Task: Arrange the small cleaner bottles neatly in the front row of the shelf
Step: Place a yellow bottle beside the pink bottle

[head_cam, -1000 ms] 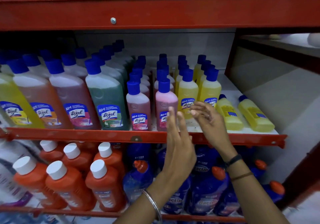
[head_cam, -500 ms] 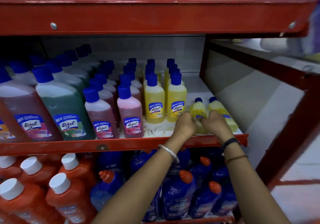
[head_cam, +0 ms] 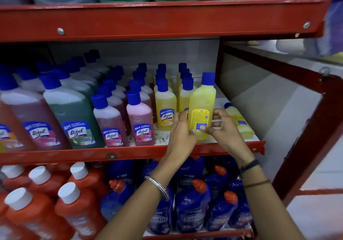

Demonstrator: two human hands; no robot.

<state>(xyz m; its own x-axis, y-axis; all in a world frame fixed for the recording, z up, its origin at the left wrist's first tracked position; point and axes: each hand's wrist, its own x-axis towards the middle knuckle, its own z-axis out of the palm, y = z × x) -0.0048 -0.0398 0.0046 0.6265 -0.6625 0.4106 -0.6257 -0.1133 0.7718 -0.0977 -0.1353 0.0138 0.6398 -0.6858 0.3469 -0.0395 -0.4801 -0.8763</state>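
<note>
A small yellow cleaner bottle [head_cam: 202, 102] with a blue cap stands upright near the front right of the middle shelf [head_cam: 130, 153], its back label facing me. My left hand [head_cam: 182, 130] and my right hand [head_cam: 222, 126] grip its lower half from either side. A second small yellow bottle [head_cam: 239, 121] lies on its side just right of it, partly behind my right hand. Left of my hands, small yellow bottles [head_cam: 165, 108] and small pink bottles [head_cam: 141, 121] stand in rows running to the back.
Large pink and green bottles [head_cam: 74, 117] fill the shelf's left side. Orange bottles [head_cam: 74, 204] and dark blue bottles [head_cam: 193, 206] crowd the shelf below. A red upper shelf beam [head_cam: 167, 19] hangs overhead. The red frame post [head_cam: 311, 137] bounds the right side.
Both hands reached the two lying yellow bottles at the right end. One of them now stands upright between my hands; the other still lies on its side.
</note>
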